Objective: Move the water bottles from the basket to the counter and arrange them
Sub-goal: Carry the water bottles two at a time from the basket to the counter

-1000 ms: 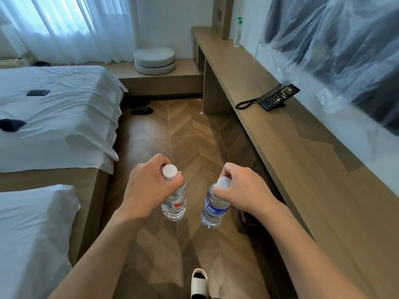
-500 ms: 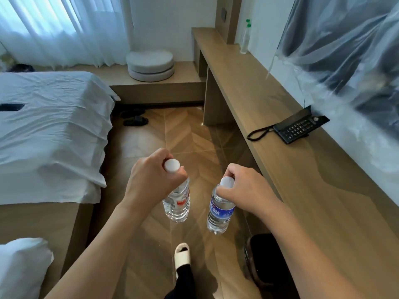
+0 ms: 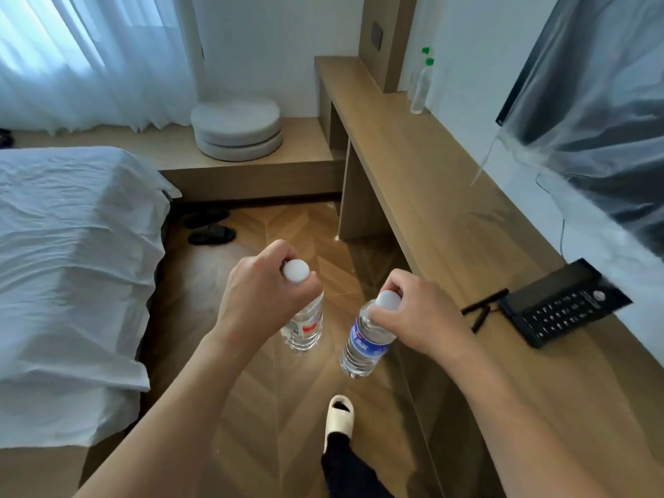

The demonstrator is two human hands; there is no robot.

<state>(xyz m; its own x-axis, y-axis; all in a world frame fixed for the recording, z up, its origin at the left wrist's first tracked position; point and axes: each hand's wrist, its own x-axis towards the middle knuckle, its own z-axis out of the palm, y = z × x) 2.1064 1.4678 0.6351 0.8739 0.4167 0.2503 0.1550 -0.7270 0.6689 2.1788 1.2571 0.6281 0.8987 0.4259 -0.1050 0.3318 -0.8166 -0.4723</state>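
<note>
My left hand (image 3: 258, 300) grips the neck of a clear water bottle with a red label (image 3: 304, 327) and a white cap, hanging over the wooden floor. My right hand (image 3: 416, 318) holds a second clear bottle with a blue label (image 3: 363, 348) by its neck, just left of the counter's edge. The long wooden counter (image 3: 442, 224) runs along the right wall. A green-capped bottle (image 3: 421, 88) stands at the counter's far end by the wall. The basket is out of view.
A black desk phone (image 3: 564, 303) with its cord lies on the counter near my right hand. A plastic-covered TV (image 3: 593, 102) hangs above. A white bed (image 3: 72, 264) is at left, dark slippers (image 3: 210, 228) and round cushions (image 3: 237, 127) ahead. My slippered foot (image 3: 339, 418) steps forward.
I have walked forward along the counter, both bottles still held. The phone has come closer to my right hand, and the dark basket seen low right half a second ago has left view.
</note>
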